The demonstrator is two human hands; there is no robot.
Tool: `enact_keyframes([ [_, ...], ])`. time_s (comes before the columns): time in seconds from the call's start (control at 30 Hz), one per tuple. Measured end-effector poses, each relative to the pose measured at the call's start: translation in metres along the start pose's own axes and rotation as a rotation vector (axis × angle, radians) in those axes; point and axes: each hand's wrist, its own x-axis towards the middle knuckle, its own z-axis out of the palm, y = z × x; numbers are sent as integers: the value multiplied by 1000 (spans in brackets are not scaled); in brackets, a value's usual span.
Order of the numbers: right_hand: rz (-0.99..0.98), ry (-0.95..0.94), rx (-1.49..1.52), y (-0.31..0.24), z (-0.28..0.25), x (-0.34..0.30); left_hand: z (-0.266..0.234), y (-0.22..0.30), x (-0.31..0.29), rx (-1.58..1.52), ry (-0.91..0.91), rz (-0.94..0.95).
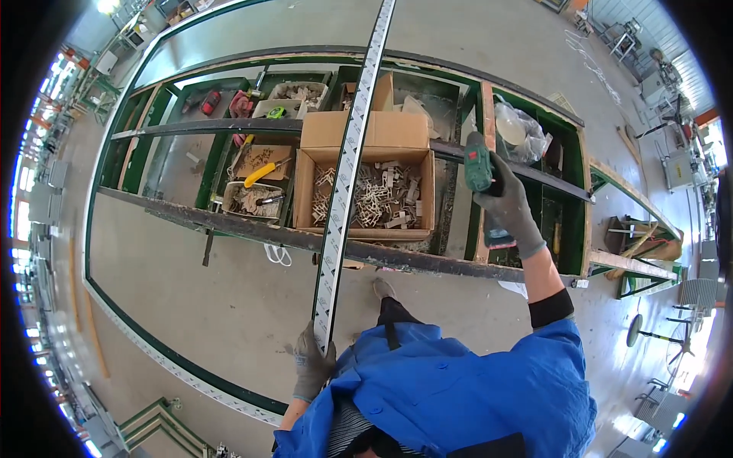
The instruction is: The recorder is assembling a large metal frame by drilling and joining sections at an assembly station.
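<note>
My right hand (510,202), in a grey glove, is closed around the grip of a green cordless drill (478,164), raised over the right part of the workbench. Its battery end shows below the hand. My left hand (311,365), gloved as well, grips the near end of a long white-filmed bar (345,175) close to my body; some of its fingers are hidden. That bar belongs to a large frame (145,340) lying across the bench. Beneath the bar stands an open cardboard box (416,137) full of small metal brackets (382,195).
The green workbench (397,259) has open compartments. They hold a yellow-handled knife (263,172), a green tape measure (276,113), a red tool (211,102), trays of small parts (256,200) and a plastic bag (519,130). A pedestal fan (635,330) stands at the right.
</note>
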Motion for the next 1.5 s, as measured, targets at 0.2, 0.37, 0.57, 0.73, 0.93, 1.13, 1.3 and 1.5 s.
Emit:
enact_keyframes([
  [0.2, -80, 12, 47, 2, 51, 25, 3, 8, 2, 34, 4, -46],
  [0.37, -114, 147, -186, 2, 39, 6, 4, 10, 6, 6, 14, -60],
  [0.57, 36, 478, -301, 93, -18, -12, 3, 9, 7, -6, 13, -44],
  [0.73, 148, 605, -224, 174, -38, -10, 0, 12, 8, 23, -21, -55],
  [0.93, 222, 710, -81, 237, -7, -3, -1, 9, 5, 50, -29, -92],
  [1.13, 190, 769, -188, 255, 10, -9, 5, 4, 2, 42, -22, -104],
  [1.3, 145, 625, -226, 255, 3, -13, 3, 3, -8, 10, -12, -124],
  [1.5, 88, 481, -310, 244, -12, -25, -1, -23, -66, 90, 85, -95],
])
